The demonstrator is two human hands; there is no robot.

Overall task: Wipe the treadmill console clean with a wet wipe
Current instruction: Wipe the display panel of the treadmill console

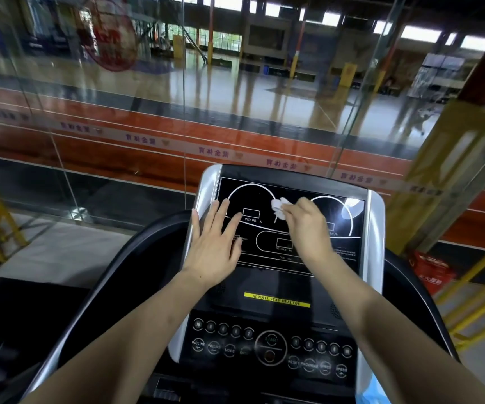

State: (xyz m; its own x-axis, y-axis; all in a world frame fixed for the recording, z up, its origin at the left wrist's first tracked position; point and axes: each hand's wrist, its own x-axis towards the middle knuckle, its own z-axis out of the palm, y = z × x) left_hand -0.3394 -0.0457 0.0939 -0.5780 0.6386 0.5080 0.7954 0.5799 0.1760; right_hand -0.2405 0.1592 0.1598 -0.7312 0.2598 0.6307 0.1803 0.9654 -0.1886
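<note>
- While its fingers pinch a crumpled white wet wipe (279, 207), the right hand (308, 225) presses it against the upper middle of the console (291, 258) display.
- Left hand (215, 243) lies flat, fingers spread, on the display's left side.
- Lower buttons (270, 346) look blurred, perhaps damp.

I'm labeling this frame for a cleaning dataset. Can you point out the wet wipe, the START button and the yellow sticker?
wet wipe (279, 206), head view, bunched white middle.
START button (271, 340), head view, on its lettering.
yellow sticker (277, 299), head view, centre of the strip.
</note>
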